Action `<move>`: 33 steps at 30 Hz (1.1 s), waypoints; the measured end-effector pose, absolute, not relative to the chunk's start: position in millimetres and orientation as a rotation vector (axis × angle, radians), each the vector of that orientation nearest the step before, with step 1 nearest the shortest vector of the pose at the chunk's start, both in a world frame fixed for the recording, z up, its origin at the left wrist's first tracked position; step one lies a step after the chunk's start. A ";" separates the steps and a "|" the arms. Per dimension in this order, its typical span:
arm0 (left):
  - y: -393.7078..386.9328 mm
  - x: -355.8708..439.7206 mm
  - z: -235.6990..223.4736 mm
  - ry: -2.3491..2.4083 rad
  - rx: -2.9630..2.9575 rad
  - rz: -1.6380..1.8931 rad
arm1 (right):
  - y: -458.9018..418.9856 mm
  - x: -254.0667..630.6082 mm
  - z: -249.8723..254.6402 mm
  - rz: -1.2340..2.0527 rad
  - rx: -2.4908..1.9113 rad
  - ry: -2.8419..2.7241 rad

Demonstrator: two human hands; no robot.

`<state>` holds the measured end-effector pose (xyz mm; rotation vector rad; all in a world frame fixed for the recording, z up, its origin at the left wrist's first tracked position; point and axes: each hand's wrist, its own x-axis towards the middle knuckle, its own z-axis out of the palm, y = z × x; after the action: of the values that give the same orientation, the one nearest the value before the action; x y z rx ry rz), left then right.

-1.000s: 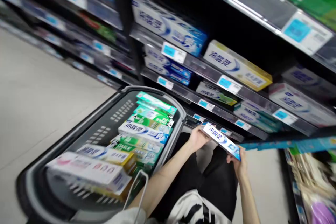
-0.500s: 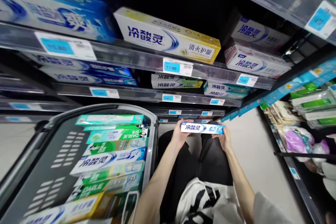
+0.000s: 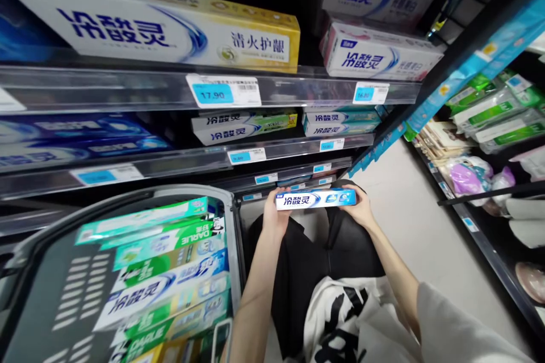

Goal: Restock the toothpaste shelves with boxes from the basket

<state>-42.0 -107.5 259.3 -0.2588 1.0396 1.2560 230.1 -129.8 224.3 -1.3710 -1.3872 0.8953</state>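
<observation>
Between both hands I hold a white and blue toothpaste box (image 3: 315, 199) level, its long printed side facing up toward me. My left hand (image 3: 275, 212) grips its left end, and my right hand (image 3: 358, 207) grips the blue right end. Fingertips of both hands are partly hidden behind the box. To the left stands a grey shopping basket (image 3: 235, 238) with several toothpaste boxes lying in it, among them a white and blue box (image 3: 157, 289) and a green one (image 3: 145, 218).
Ahead, a shelf edge (image 3: 298, 91) carries a yellow and white toothpaste box (image 3: 183, 31) and a pink and white one (image 3: 383, 54). Lower shelves hold further toothpaste boxes (image 3: 242, 126). On the right, across the pale floor (image 3: 409, 204), stands another rack with packaged goods (image 3: 498, 113).
The view has shifted right and closer to the shelves. Both hands still hold the same toothpaste box, which now appears slightly left and higher in the view.
</observation>
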 end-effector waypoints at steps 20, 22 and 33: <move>-118.2 -53.4 261.1 1.083 -0.201 1.266 | -139.1 222.9 240.5 1.036 -1.215 -1.439; -118.5 -54.4 260.2 1.079 -0.184 1.270 | -139.5 223.0 240.6 1.068 -1.221 -1.417; -110.1 -54.3 259.8 1.107 -0.183 1.257 | -133.6 224.2 234.3 1.151 -1.241 -1.354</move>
<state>-54.3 -110.1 259.8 -0.1829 1.1071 1.2565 224.2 -133.6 234.3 -1.2414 -1.3544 1.1507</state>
